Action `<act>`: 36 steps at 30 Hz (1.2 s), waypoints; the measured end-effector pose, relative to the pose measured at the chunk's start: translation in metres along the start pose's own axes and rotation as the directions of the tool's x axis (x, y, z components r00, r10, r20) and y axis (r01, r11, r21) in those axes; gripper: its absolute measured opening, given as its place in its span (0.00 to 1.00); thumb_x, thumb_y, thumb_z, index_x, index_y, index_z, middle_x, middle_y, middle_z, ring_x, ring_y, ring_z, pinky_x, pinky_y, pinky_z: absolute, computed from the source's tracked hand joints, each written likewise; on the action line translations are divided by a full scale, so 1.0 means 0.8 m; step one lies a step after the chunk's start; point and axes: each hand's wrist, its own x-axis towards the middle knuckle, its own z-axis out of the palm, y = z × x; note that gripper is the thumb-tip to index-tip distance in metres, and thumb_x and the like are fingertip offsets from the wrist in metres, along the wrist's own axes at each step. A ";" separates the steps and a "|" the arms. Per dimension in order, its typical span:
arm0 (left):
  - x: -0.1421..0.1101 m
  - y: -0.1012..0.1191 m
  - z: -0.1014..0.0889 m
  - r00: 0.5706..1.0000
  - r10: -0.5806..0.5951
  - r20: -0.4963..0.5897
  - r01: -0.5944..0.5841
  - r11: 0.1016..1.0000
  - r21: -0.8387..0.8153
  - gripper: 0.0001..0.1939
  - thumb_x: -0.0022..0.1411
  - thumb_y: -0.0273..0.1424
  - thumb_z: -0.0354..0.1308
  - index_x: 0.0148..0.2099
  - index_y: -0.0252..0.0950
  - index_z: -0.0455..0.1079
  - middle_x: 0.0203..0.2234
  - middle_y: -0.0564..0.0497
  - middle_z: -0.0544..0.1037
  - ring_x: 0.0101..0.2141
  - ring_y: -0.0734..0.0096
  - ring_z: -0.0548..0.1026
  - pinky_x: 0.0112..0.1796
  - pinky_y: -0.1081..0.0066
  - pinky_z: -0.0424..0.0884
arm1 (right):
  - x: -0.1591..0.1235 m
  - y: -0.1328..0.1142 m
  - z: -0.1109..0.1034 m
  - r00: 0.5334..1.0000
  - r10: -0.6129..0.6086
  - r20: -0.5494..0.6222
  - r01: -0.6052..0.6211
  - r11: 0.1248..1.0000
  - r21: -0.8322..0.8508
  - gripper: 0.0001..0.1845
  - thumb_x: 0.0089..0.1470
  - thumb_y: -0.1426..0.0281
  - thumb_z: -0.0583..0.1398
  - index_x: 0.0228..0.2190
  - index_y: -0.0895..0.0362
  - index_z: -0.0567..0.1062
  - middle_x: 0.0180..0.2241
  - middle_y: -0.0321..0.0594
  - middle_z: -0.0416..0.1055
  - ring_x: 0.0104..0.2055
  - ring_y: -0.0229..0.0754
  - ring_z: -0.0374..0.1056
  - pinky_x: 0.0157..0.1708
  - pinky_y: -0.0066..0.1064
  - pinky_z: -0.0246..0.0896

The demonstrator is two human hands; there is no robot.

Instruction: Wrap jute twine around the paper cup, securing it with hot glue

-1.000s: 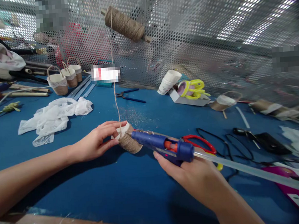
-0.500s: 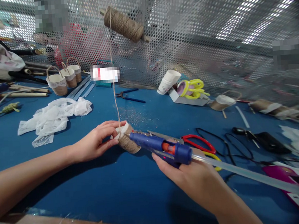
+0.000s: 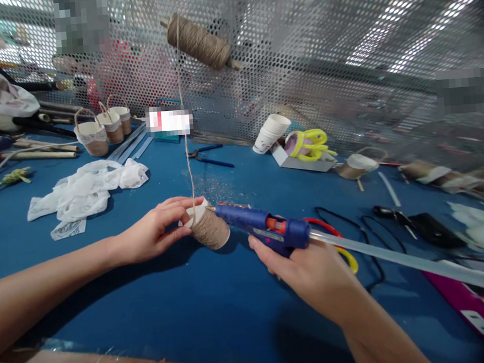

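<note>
A paper cup [image 3: 211, 228] wound with brown twine lies tilted on the blue table, its white rim toward the left. My left hand [image 3: 168, 225] grips that rim, fingers over the top and thumb beneath. From a twine spool [image 3: 199, 40] on the mesh wall, a strand of twine [image 3: 187, 152] runs down to the cup beside my fingers. My right hand [image 3: 310, 273] is wrapped round the handle of a blue glue gun [image 3: 265, 224]. The gun's nozzle points left, at or very near the cup's upper edge; contact is unclear. A long clear glue stick [image 3: 375, 252] sticks out behind it.
White lace [image 3: 87, 192] lies at left, near several small twine baskets [image 3: 92, 139]. Pliers [image 3: 211, 157] rest behind the cup. Scissors [image 3: 347, 258] and a black cord [image 3: 378, 268] lie beside my right hand. Stacked paper cups [image 3: 270, 133] stand at the back; a magenta power strip [image 3: 458, 304] lies right.
The glue gun has shifted slightly up and right, uncovering more of the twine-wound cup. My left hand keeps its hold on the rim, nearly still.
</note>
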 end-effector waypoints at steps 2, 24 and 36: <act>0.000 -0.001 0.000 1.000 0.000 0.000 0.000 1.000 0.001 0.04 0.62 0.24 0.48 0.33 0.34 0.61 0.53 0.38 0.67 0.56 0.63 0.61 0.52 0.60 0.61 | 0.002 0.002 0.001 1.000 0.021 0.019 -0.021 1.000 -0.009 0.12 0.53 0.68 0.53 0.27 0.53 0.76 0.20 0.37 0.71 0.26 0.43 0.69 0.25 0.32 0.63; 0.001 0.003 -0.002 1.000 0.004 0.002 -0.004 1.000 0.015 0.05 0.61 0.24 0.48 0.32 0.34 0.60 0.52 0.36 0.67 0.56 0.62 0.62 0.51 0.58 0.62 | 0.007 -0.004 -0.008 0.992 -0.120 0.035 0.122 0.991 -0.048 0.15 0.54 0.70 0.50 0.29 0.52 0.77 0.13 0.34 0.65 0.19 0.40 0.64 0.22 0.30 0.59; 0.000 0.003 -0.002 1.000 -0.027 0.009 0.027 0.999 0.024 0.04 0.62 0.25 0.48 0.33 0.34 0.60 0.53 0.37 0.66 0.56 0.61 0.61 0.51 0.57 0.62 | 0.007 0.002 -0.001 1.000 -0.015 -0.001 0.015 0.997 -0.071 0.16 0.55 0.67 0.49 0.29 0.54 0.75 0.16 0.36 0.68 0.22 0.41 0.67 0.22 0.30 0.60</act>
